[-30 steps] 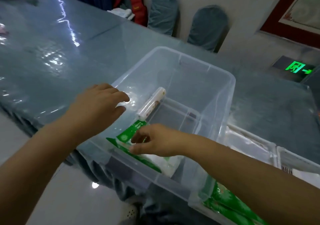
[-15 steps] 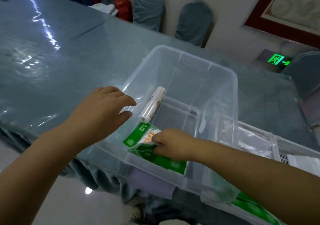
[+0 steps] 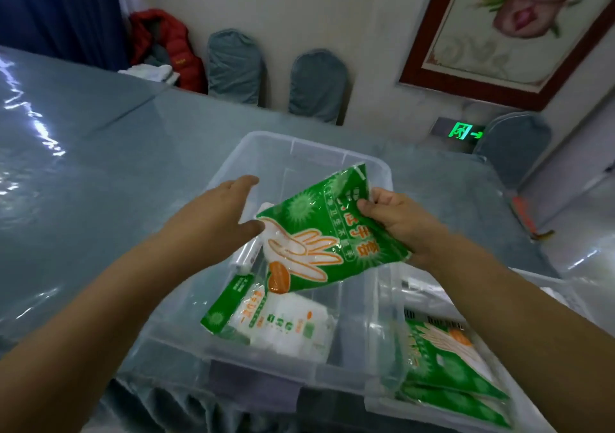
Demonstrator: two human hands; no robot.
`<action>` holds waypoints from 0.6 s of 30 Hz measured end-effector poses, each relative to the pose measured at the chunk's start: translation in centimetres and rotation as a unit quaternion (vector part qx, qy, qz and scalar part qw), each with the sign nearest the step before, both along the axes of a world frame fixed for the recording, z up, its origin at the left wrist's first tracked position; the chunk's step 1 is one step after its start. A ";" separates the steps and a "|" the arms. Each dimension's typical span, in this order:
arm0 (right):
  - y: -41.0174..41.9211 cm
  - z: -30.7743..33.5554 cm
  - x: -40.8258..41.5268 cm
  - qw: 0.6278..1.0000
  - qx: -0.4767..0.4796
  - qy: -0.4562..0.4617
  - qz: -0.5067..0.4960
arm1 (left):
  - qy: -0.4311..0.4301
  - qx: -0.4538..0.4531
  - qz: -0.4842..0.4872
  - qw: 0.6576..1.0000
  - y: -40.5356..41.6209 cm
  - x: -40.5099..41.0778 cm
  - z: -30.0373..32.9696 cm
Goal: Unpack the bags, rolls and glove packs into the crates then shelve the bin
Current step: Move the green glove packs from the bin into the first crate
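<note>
Green glove pack (image 3: 329,232), hand print on its face: pinched at its upper corner by the right hand (image 3: 396,219), held tilted above the bin (image 3: 299,371).
Left hand (image 3: 216,219): fingers straight and spread, gripping nothing; thumb tip at the pack's left edge, contact cannot be told.
Bin: clear plastic, under both hands, on the table (image 3: 100,199).
Second pack (image 3: 266,316): green and white, flat on the bin floor, below the held pack.
Roll (image 3: 246,259): white, on the bin floor, just under the left thumb, beyond the second pack.
Crate (image 3: 432,409): clear, touching the bin's right wall, below the right forearm; holds more green packs (image 3: 449,366).
</note>
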State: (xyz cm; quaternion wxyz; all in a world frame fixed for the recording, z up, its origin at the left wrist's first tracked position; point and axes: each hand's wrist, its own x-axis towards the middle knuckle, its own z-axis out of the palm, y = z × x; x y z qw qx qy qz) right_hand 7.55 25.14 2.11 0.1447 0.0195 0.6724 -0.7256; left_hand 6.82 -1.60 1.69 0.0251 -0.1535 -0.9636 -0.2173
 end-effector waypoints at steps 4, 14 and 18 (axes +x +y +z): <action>4.9 1.2 1.4 0.984 -0.168 0.014 -0.060 | -0.189 0.181 0.043 0.964 4.2 -1.1 0.4; 16.3 -2.2 4.3 0.970 -0.127 -0.040 -0.203 | -0.205 0.484 0.023 0.850 17.2 2.1 2.9; 22.0 -3.3 4.9 0.956 -0.013 -0.010 -0.293 | -0.107 0.381 -0.080 0.915 22.1 4.2 3.5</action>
